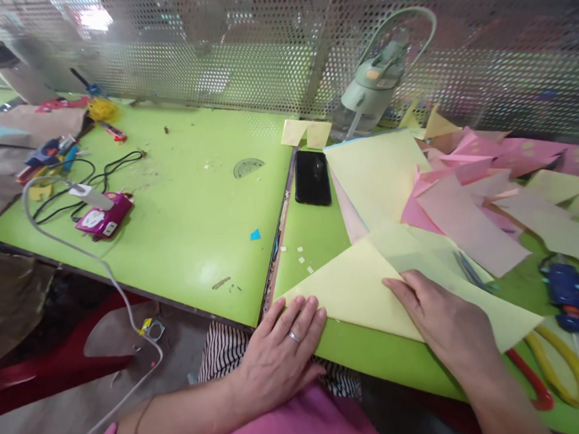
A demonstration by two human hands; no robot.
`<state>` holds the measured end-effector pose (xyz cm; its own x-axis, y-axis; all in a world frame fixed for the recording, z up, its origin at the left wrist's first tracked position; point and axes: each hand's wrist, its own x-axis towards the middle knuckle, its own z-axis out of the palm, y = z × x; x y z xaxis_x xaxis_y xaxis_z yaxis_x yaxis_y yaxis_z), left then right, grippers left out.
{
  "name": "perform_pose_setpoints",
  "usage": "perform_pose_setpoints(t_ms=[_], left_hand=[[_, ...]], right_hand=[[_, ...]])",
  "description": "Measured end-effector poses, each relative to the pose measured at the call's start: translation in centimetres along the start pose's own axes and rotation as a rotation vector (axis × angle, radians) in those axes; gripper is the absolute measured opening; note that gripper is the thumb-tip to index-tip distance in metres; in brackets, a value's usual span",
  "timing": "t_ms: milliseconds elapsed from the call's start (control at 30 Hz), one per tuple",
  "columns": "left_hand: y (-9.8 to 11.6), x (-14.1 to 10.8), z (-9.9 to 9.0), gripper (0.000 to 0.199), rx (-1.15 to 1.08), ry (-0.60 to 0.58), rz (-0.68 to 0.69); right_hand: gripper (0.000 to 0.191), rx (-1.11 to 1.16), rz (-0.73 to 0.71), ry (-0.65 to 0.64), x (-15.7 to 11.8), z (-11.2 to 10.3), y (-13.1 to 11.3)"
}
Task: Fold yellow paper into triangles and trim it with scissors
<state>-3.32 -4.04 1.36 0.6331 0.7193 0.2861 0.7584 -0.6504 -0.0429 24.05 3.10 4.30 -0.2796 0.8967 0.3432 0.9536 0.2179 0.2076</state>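
A pale yellow sheet of paper [355,292], folded over, lies along the front edge of the green table. My left hand [285,351], with a ring on one finger, rests flat on the left corner of this sheet, fingers stretched out. Farther right, my right hand [442,318] has its fingers curled and closed on the paper near its middle; part of that grip is hidden. Under the sheet's right end, scissors [562,369] with red and yellow handles stick out. The tips of a dark metal tool [469,270] show beyond my right hand.
Pink and yellow paper pieces [469,209] pile up at the right, near a blue glue gun [576,295]. A black phone [311,178] lies behind the sheet. A green bottle [374,86] stands by the perforated metal panel [255,39]. A white cable [119,284] hangs from a pink power adapter [103,215].
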Motion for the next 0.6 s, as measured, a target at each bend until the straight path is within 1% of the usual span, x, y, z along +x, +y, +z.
perform_pose_setpoints(t_ms=[133, 367, 467, 600], left_hand=[[0.03, 0.07, -0.21, 0.071, -0.006, -0.007, -0.005], [0.04, -0.07, -0.04, 0.074, -0.018, 0.002, -0.007], [0.03, -0.13, -0.01, 0.076, -0.02, -0.014, -0.003], [0.03, -0.13, -0.06, 0.076, -0.013, -0.018, -0.005]], right_hand=[[0.068, -0.007, 0.019, -0.021, 0.04, -0.1, -0.03], [0.067, 0.079, 0.094, -0.113, 0.1, 0.1, 0.01], [0.069, 0.078, 0.1, -0.119, -0.01, 0.32, 0.1], [0.071, 0.058, 0.076, -0.091, -0.02, 0.46, 0.09]])
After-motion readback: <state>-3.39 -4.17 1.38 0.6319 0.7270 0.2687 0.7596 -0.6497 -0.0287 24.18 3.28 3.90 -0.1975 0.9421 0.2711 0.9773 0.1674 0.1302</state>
